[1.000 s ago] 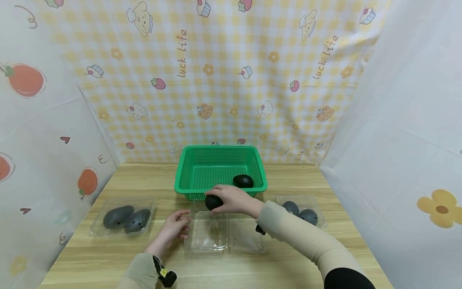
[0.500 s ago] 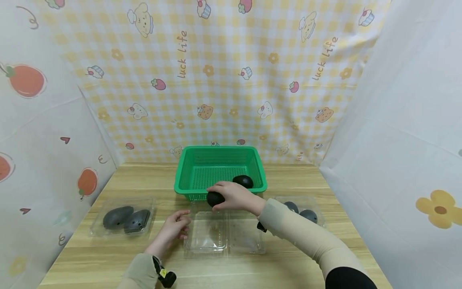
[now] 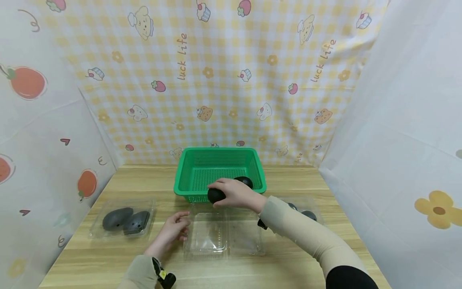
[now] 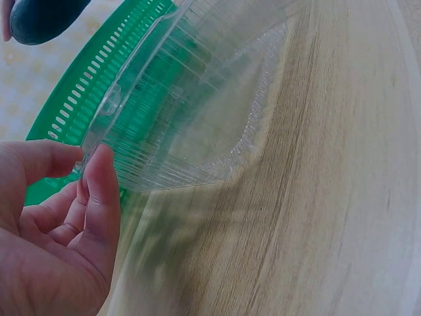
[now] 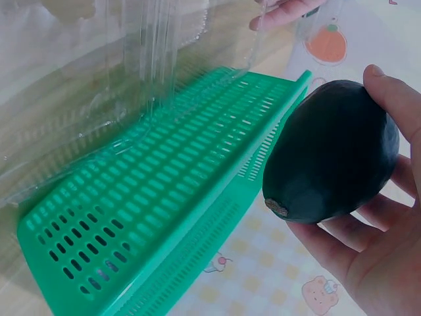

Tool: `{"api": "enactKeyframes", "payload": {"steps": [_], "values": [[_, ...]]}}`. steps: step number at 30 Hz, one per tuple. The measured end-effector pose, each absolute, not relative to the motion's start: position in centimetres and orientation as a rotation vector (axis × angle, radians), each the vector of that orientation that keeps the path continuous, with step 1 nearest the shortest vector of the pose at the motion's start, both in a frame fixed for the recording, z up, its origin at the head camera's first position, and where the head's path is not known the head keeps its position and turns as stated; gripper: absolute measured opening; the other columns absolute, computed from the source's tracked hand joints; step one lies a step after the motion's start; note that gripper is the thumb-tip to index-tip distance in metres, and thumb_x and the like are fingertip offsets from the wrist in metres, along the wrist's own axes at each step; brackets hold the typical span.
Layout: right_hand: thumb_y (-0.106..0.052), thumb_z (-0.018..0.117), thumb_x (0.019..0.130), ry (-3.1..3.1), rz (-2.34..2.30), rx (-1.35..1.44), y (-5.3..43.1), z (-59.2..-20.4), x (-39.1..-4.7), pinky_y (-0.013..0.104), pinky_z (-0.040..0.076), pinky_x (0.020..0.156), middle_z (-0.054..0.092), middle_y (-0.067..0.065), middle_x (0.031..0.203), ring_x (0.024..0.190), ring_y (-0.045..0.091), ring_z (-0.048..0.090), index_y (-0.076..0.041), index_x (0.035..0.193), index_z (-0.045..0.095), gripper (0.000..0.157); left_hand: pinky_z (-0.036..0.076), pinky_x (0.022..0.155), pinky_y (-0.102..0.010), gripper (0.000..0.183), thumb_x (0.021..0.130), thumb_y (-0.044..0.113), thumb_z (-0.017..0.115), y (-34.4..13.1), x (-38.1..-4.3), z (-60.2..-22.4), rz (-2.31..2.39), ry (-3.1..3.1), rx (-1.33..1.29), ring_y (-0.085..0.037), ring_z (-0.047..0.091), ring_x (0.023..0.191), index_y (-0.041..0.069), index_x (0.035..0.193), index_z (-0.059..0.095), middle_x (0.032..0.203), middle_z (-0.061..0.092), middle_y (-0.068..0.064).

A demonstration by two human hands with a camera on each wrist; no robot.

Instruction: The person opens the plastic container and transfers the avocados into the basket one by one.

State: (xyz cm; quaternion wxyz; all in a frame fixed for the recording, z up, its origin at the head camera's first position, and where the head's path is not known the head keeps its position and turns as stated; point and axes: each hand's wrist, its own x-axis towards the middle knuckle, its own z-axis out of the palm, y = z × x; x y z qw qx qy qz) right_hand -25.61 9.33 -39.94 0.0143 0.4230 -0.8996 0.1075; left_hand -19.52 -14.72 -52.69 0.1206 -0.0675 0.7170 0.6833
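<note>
My right hand (image 3: 238, 194) holds a dark avocado (image 3: 215, 195) above the front rim of the green basket (image 3: 184, 192). Its stem scar shows in the right wrist view, where fingers and thumb curl round the avocado (image 5: 332, 151). Another avocado (image 3: 246, 180) lies inside the basket at its right, partly covered by the hand. In front of the basket, a clear plastic clamshell box (image 3: 209, 233) lies unfolded with its two halves side by side. My left hand (image 3: 173, 230) is at its left edge; thumb and fingers pinch the rim in the left wrist view.
A closed clear box (image 3: 95, 224) with two avocados (image 3: 117, 218) stands at the left of the wooden table (image 3: 202, 273). At the right, another clear box (image 3: 317, 204) with avocados (image 3: 309, 215) is partly hidden by my right sleeve. A patterned curtain (image 3: 231, 92) hangs behind the table.
My right hand has risen slightly and moved a little right with the avocado, now overlapping the avocado in the basket more. The left hand stays at the box edge.
</note>
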Motion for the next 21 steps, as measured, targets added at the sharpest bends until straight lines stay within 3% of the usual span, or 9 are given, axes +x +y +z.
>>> {"api": "enactKeyframes", "payload": {"steps": [10, 21], "values": [[-0.047, 0.061, 0.076, -2.823, 0.348, 1.293, 9.4, -38.9, -25.8, 0.031, 0.045, 0.08, 0.046, -0.004, 0.122, 0.105, 0.013, 0.048, -0.028, 0.129, 0.043, 0.059, 0.048, 0.045, -0.029, 0.041, 0.084, 0.005, 0.053, -14.7, -19.6, -52.8, 1.998, 2.1, -0.225, -0.017, 0.051, 0.059, 0.001, 0.124, 0.045, 0.084, 0.05, -0.011], [-0.054, 0.058, 0.075, -2.818, 0.384, 1.263, 9.5, -38.7, -26.7, 0.027, 0.046, 0.076, 0.046, -0.005, 0.122, 0.099, 0.011, 0.05, -0.03, 0.129, 0.042, 0.061, 0.049, 0.046, -0.028, 0.042, 0.084, 0.006, 0.053, -14.8, -19.6, -52.7, 1.978, 2.11, -0.211, -0.017, 0.051, 0.059, 0.001, 0.124, 0.044, 0.088, 0.05, -0.017]]}}
